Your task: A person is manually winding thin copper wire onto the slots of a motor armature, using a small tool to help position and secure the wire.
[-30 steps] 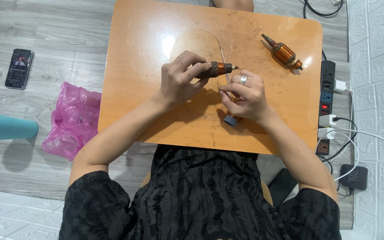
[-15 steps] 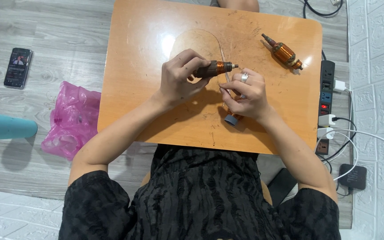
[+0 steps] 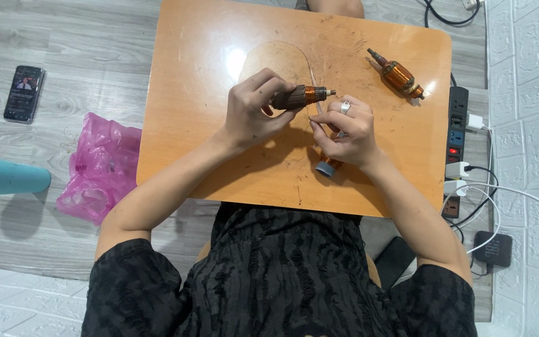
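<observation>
Left hand [image 3: 254, 112] grip clenched on motor armature [image 3: 301, 97], right hand [image 3: 344, 134] gripping screwdriver [image 3: 329, 165] (blue-capped), orange table [image 3: 201, 125]

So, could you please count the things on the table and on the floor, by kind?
Motor armatures: 2, one in the left hand at, one lying at
Hand tool in the right hand: 1
Phone: 1
Pink bag: 1
Teal bottle: 1
Power strip: 1
Total: 7

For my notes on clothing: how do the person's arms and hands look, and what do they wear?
Both forearms are bare, with no gloves or watch. Short black sleeves of a ribbed, textured top cover the upper arms. The right hand wears a silver ring on one finger; the left hand shows no jewellery.
</observation>
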